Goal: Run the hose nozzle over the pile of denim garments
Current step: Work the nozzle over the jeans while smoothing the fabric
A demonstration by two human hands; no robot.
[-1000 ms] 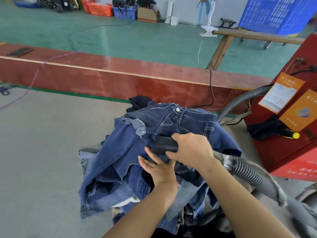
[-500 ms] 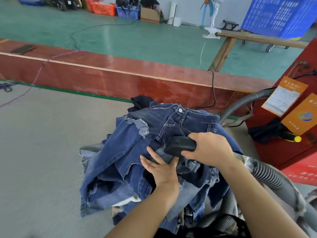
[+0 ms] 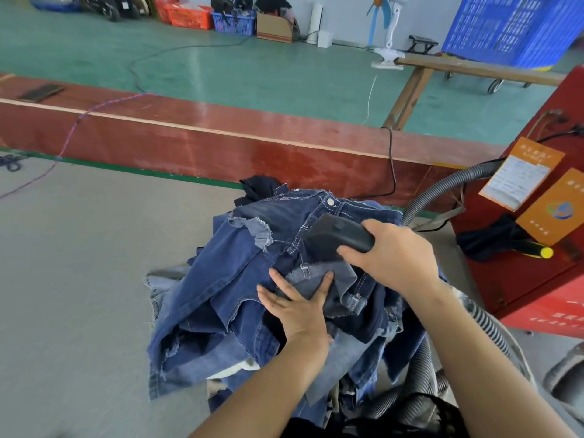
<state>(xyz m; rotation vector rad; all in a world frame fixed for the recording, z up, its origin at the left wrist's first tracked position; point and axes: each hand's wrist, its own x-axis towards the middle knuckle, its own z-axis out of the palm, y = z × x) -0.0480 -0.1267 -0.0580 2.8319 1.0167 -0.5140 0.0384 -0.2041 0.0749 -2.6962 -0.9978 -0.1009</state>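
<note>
Right hand: my right hand (image 3: 393, 259) is wrapped around the rear of the black hose nozzle (image 3: 338, 237), fingers curled under it, thumb side on top.
Nozzle: its flat black head lies on the top pair of dark jeans, just below the waistband button (image 3: 330, 201).
Left hand: my left hand (image 3: 298, 303) lies flat on the denim with fingers straight and spread, pressing a paler frayed flap just below the nozzle.
Denim pile: the pile of denim garments (image 3: 221, 298) sits heaped on the grey work surface (image 3: 72, 279), dark blue pieces on top, lighter ones underneath.
Hose: a grey ribbed hose (image 3: 486, 324) runs back along my right forearm; another grey hose (image 3: 442, 186) arcs to the red machine (image 3: 537, 279) on my right.
Behind: a long red board (image 3: 221, 143) borders the surface, green floor (image 3: 252, 67) beyond it.
</note>
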